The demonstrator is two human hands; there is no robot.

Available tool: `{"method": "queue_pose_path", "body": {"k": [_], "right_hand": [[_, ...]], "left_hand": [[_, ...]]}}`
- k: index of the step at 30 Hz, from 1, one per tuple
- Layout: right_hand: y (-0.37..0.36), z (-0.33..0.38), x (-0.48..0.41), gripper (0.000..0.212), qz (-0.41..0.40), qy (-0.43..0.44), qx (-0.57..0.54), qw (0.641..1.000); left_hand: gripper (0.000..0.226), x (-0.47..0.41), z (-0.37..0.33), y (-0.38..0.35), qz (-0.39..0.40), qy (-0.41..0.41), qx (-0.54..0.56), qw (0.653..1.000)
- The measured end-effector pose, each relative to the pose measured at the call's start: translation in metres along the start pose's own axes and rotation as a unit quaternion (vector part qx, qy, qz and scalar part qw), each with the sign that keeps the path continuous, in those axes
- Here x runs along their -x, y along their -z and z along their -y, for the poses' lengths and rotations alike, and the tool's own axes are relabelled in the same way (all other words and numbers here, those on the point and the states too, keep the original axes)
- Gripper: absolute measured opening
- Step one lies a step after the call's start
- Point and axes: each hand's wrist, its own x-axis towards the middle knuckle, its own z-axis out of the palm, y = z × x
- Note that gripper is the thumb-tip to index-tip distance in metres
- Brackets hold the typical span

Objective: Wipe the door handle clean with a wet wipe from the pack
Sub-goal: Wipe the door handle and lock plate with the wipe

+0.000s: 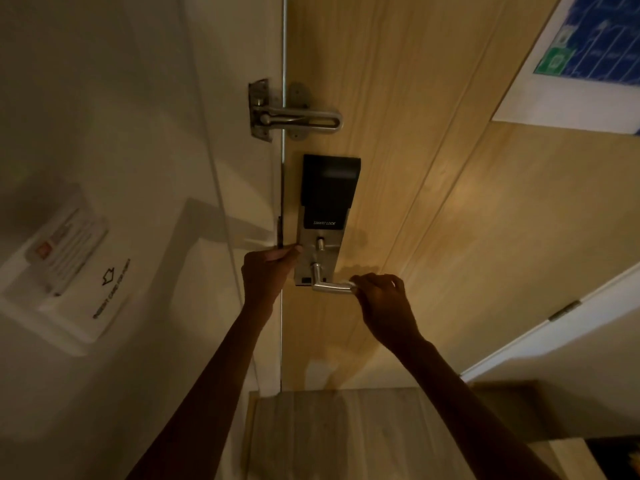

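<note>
A silver lever door handle (329, 286) juts out to the right from the metal plate of a black smart lock (329, 188) on a light wooden door (433, 202). My right hand (384, 299) is closed around the handle's free end, with a small white bit of wet wipe (353, 284) showing at the fingertips. My left hand (266, 271) presses against the door edge and the left side of the lock plate, fingers curled, holding nothing that I can see. The wipe pack is not in view.
A metal swing-bar door guard (294, 116) sits above the lock. On the white wall to the left is a key-card holder (65, 258) with an arrow. A blue evacuation plan (595, 39) hangs at the upper right. A hinged white door (561, 327) stands on the right.
</note>
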Motion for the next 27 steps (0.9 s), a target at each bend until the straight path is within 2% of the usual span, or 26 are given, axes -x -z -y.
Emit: {"method": "queue_pose_path", "body": {"k": [2,5,9,14,17,20,22,24,27], "right_hand": [[-0.002,0.012,-0.003,0.024,0.012,0.013,-0.004,1.000],[-0.009,0.042,-0.010,0.033,0.030,0.058,-0.027,0.997],[-0.003,0.041,-0.019,0.026,0.020,-0.015,-0.076,0.997],[-0.020,0.057,-0.020,0.018,0.050,-0.009,0.010,0.999],[-0.029,0.059,-0.019,0.021,0.034,-0.016,0.019,0.999],[-0.022,0.040,-0.009,0.017,0.025,0.039,0.054,0.997],[-0.011,0.015,-0.007,0.023,0.043,0.043,0.080,0.995],[-0.005,0.001,-0.005,0.024,0.043,0.010,0.071,0.996],[-0.016,0.022,-0.006,0.016,0.010,-0.016,0.024,1.000]], "left_hand": [[0.046,-0.002,0.001,0.000,0.007,0.005,0.009,1.000],[0.037,-0.004,0.003,0.002,0.018,-0.002,-0.007,1.000],[0.033,-0.006,0.004,0.003,0.027,-0.011,-0.003,1.000],[0.012,-0.004,0.004,0.004,0.024,-0.009,-0.006,1.000],[0.017,-0.004,0.003,0.002,0.018,0.004,0.008,1.000],[0.014,-0.004,0.003,0.003,0.020,-0.007,-0.006,1.000],[0.010,-0.005,0.006,0.004,0.027,-0.006,-0.010,1.000],[0.009,-0.007,0.007,0.005,0.024,-0.007,-0.012,1.000],[0.008,-0.007,0.006,0.004,0.021,-0.017,-0.027,0.999]]}}
